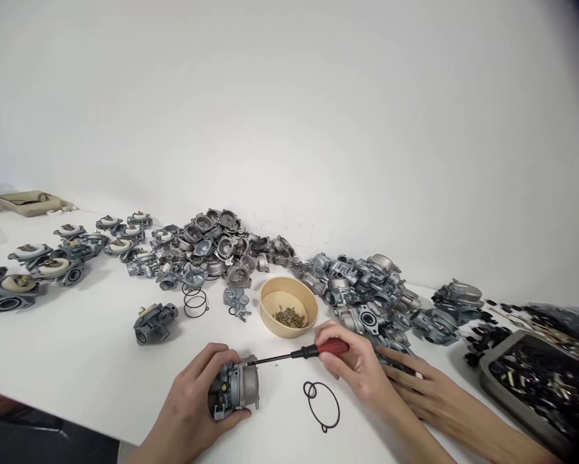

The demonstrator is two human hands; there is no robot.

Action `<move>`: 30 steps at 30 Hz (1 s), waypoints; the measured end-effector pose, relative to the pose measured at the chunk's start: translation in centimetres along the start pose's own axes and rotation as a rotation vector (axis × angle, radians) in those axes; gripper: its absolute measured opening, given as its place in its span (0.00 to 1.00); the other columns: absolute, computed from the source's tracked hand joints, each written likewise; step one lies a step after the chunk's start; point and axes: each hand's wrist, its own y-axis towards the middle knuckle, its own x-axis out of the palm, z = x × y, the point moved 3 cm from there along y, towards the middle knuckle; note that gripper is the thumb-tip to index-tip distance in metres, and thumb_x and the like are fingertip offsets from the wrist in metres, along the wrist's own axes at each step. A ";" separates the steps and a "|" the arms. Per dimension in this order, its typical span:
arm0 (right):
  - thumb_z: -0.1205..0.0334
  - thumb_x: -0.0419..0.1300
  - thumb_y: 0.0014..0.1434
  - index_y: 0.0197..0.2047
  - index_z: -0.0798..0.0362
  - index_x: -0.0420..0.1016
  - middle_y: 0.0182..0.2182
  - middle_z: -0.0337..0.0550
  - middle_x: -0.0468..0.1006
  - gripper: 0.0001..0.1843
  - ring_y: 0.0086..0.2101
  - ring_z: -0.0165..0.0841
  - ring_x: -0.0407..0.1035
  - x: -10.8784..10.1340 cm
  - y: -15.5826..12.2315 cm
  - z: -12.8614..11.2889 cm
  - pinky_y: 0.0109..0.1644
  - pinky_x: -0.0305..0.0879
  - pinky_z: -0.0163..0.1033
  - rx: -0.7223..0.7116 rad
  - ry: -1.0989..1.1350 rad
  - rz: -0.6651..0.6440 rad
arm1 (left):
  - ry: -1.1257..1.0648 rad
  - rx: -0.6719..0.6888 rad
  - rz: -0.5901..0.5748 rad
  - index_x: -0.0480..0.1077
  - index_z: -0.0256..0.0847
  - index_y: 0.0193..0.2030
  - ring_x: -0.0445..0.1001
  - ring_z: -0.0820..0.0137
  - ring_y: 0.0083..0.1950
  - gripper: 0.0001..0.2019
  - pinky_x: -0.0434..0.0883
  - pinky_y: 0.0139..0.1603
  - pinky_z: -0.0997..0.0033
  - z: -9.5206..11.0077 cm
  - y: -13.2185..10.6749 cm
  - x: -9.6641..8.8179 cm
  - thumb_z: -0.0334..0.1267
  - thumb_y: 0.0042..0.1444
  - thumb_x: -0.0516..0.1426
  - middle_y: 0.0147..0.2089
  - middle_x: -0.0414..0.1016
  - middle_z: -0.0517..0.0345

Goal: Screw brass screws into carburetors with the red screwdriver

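Note:
My left hand (192,399) grips a grey metal carburetor (248,385) that lies on its side, fingers over the top and thumb below. In my right hand (354,364) is a screwdriver (310,352) with a red and black handle. Its thin shaft points left, and the tip meets a small brass-coloured screw at the carburetor's upper edge. A black rubber gasket ring (338,405) with a smaller loop lies on the table between my hands. Beyond them stands a round cream bowl (266,309) with brass screws (289,317) in it.
Another person's hand (415,386) reaches in beside my right wrist. Metal bowls (226,245) are heaped at the back, carburetors (366,283) to the right. Open carburetor bodies (57,267) stand at left, one body (154,323) nearer. A tray (525,409) of small black parts sits far right.

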 end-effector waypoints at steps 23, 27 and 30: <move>0.45 0.67 0.67 0.47 0.51 0.77 0.39 0.45 0.73 0.18 0.26 0.28 0.62 -0.1 -0.5 0.8 0.27 0.61 0.35 0.090 0.071 -0.018 | 0.123 0.039 0.057 0.72 0.51 0.57 0.84 0.54 0.51 0.27 0.83 0.45 0.61 -0.1 -0.2 0.0 0.37 0.50 0.71 0.55 0.79 0.51; 0.38 0.55 0.73 0.39 0.53 0.76 0.23 0.37 0.67 0.26 0.20 0.27 0.54 0.3 -0.4 1.3 0.22 0.52 0.34 0.203 -0.021 0.023 | 0.116 0.037 0.061 0.72 0.51 0.58 0.84 0.54 0.50 0.28 0.83 0.46 0.61 -0.1 -0.2 -0.1 0.36 0.50 0.71 0.55 0.79 0.50; 0.40 0.59 0.71 0.43 0.53 0.78 0.33 0.43 0.73 0.22 0.23 0.28 0.60 0.4 -0.3 0.7 0.26 0.61 0.36 0.143 -0.005 0.006 | 0.114 0.035 0.050 0.71 0.51 0.58 0.84 0.54 0.51 0.28 0.83 0.46 0.59 0.0 -0.1 -0.1 0.36 0.50 0.71 0.55 0.79 0.50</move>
